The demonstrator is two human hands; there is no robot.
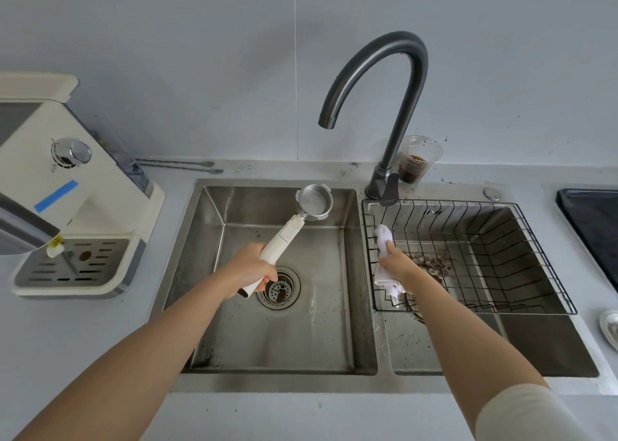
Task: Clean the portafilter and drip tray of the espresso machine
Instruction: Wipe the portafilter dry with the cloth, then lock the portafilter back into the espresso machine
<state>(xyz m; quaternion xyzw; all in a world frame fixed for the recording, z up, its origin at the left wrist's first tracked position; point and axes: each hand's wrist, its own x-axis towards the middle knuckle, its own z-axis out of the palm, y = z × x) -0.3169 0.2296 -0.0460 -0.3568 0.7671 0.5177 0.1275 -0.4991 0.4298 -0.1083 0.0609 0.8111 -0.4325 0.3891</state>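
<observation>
Left grip (249,270) wraps the portafilter (294,226) handle over the left sink basin (334,340); right grip (396,260) clutches a white cloth (384,240) at the wire basket (535,273) edge.

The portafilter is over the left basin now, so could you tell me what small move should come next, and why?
Probably bring the cloth in the right hand across to the portafilter basket and wipe it: the left hand holds it facing up.

Espresso machine (67,186) cut by left edge — dark tray (592,226) by right.
</observation>
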